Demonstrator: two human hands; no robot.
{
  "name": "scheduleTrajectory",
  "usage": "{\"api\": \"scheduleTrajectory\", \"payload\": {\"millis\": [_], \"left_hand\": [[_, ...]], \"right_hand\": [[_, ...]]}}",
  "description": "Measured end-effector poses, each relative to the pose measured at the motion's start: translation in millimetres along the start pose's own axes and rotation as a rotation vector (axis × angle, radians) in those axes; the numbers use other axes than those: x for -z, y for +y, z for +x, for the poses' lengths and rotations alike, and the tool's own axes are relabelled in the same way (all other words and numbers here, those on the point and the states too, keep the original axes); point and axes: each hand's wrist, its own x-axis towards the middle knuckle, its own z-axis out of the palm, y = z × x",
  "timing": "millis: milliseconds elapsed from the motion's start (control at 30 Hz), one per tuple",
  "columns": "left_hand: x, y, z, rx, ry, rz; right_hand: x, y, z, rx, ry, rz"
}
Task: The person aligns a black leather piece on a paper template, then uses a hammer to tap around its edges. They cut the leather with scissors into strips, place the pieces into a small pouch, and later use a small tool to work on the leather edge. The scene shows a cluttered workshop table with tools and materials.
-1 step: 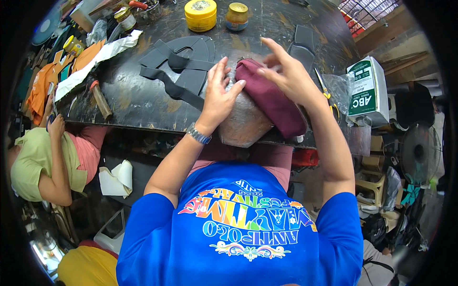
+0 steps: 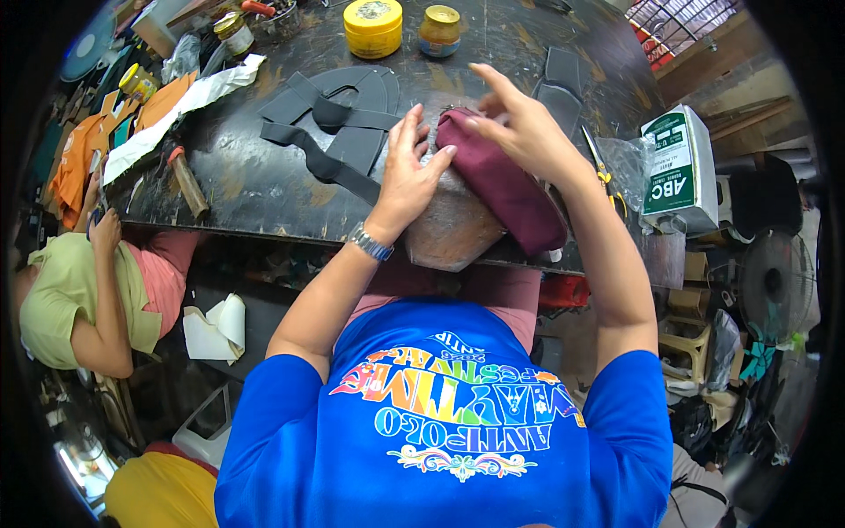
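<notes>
A maroon, pouch-like cloth piece [image 2: 506, 189] lies slantwise at the table's near edge, on a slab wrapped in shiny clear plastic [image 2: 449, 231]. Over its far end hovers my right hand [image 2: 528, 128], thumb and forefinger spread apart. My left hand [image 2: 407, 172], with a metal watch on its wrist, is beside the piece's left side, fingers stretched out and holding nothing. Whether either hand touches the cloth is hard to tell. Left of my left hand are black sole-shaped pieces with wide black straps [image 2: 339, 114].
A yellow tub [image 2: 372, 31] and a glass jar [image 2: 439, 33] stand at the back. Scissors with yellow handles [image 2: 601, 167] and a white-and-green box [image 2: 673, 167] are right. A hammer [image 2: 186, 180] lies left, near a co-worker in a light green shirt [image 2: 70, 304].
My right hand's fingertips have shifted slightly left and away from me. My left hand and the maroon piece have hardly moved.
</notes>
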Motion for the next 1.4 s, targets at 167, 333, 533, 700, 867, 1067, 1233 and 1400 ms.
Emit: {"api": "scheduleTrajectory", "payload": {"millis": [167, 333, 533, 700, 867, 1067, 1233, 1400], "left_hand": [[-7, -11, 15, -0.018, -0.020, 0.025], [-10, -8, 22, -0.034, 0.005, 0.003], [-14, -10, 24, -0.082, 0.031, 0.146], [-13, -10, 25, -0.077, 0.034, 0.165], [-16, -10, 23, -0.077, 0.068, 0.105], [-14, -13, 22, -0.171, 0.111, 0.263], [-15, -10, 20, -0.179, 0.131, 0.281], [-16, -7, 18, -0.120, 0.055, 0.267]], "right_hand": [[-36, 15, 58, -0.111, -0.044, -0.299], [-46, 25, 60, -0.029, -0.022, -0.137], [-45, 27, 52, 0.092, 0.119, 0.062], [-38, 26, 44, 0.142, 0.155, 0.172], [-28, 11, 31, 0.211, 0.142, 0.036], [-7, -13, -23, 0.127, 0.156, -0.153], [-3, -16, -82, -0.015, 0.253, -0.050], [-9, -9, -131, -0.134, 0.449, 0.227]]}}
